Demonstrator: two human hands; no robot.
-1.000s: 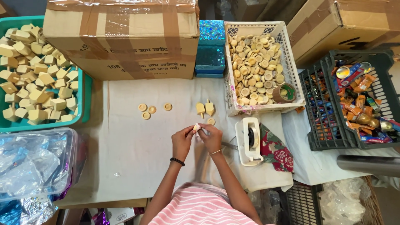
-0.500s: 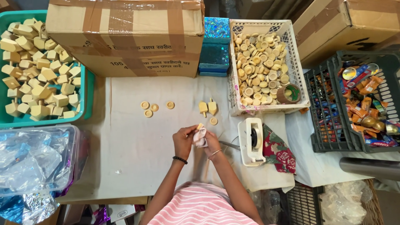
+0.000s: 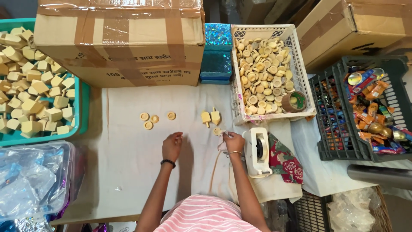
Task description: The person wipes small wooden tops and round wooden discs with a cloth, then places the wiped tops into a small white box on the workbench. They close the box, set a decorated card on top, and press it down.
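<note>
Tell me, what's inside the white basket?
The white basket is heaped with small round wooden discs, and a roll of tape sits in its near corner. Whatever lies under the heap is hidden.

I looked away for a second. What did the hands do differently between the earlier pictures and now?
Earlier both hands met over one small pale piece at the middle of the cloth. Now they have parted: the left hand has moved left and lies on the white cloth, seemingly empty, while the right hand sits by the tape dispenser, touching something pale. The three discs and the two wooden tops stayed put.
</note>
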